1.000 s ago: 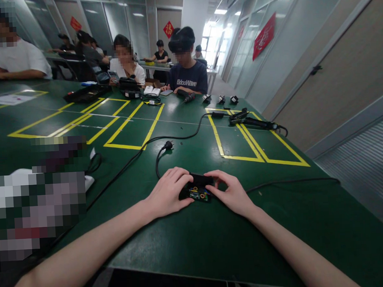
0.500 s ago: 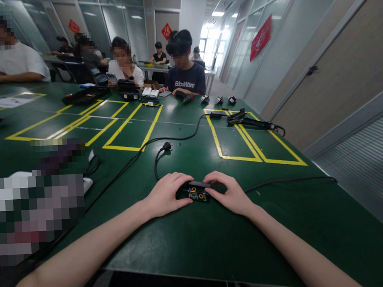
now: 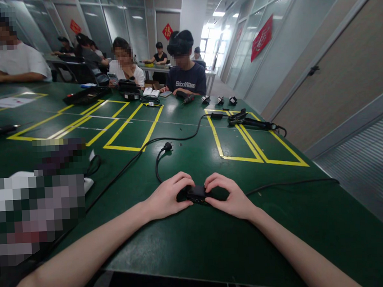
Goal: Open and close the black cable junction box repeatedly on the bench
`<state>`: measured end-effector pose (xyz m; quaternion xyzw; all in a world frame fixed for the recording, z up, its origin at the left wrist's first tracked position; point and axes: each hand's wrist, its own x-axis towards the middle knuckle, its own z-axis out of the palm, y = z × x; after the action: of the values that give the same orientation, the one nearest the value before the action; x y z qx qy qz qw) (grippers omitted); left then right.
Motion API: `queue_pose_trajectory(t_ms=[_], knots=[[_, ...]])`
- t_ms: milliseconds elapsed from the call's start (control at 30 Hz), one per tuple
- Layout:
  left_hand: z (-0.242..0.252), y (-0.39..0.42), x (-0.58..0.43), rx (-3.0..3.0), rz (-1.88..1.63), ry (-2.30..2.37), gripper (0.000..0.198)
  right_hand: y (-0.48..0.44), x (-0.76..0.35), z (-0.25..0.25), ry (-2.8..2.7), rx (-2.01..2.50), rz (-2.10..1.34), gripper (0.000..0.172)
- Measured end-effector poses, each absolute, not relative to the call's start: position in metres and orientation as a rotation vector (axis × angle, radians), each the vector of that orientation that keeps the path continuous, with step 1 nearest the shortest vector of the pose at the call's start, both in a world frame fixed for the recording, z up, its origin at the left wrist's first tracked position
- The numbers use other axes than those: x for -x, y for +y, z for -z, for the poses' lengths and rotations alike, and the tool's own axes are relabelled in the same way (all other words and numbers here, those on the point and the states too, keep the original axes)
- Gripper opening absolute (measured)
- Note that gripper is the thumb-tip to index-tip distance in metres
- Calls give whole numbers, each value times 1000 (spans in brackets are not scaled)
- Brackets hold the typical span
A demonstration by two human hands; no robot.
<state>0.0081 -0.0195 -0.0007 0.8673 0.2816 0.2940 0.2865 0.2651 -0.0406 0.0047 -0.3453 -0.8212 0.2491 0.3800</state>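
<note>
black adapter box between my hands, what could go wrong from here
1. The left hand and right hand press the small black adapter box from both sides. It might slip out across the smooth green table, or a fingertip could get pinched.
2. The black cable trails loose to the right, near the right forearm. A snag there could jerk the box.

The small black box (image 3: pixel 197 193) looks like matt plastic, lying on a smooth, faintly glossy green table (image 3: pixel 196 241).
</note>
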Motion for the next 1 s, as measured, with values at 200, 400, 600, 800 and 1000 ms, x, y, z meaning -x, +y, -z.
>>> queue_pose_trajectory(t_ms=[200, 400, 600, 800, 1000], knots=[[2, -18, -8, -2321, -774, 704, 30, -44, -262, -8, -2202, 850, -578, 16], [7, -17, -7, -2339, -727, 698, 27, -42, -264, -4, -2294, 839, -530, 29], [1, -18, -10, -2475, -645, 774, 22, -42, -264, -1, -2353, 894, -450, 38], [1, -18, -17, -2722, -579, 858, 36, -45, -260, -4, -2376, 856, -362, 33], [1, -20, -19, -2894, -540, 844, 26, -44, -260, -4, -2470, 967, -307, 34]])
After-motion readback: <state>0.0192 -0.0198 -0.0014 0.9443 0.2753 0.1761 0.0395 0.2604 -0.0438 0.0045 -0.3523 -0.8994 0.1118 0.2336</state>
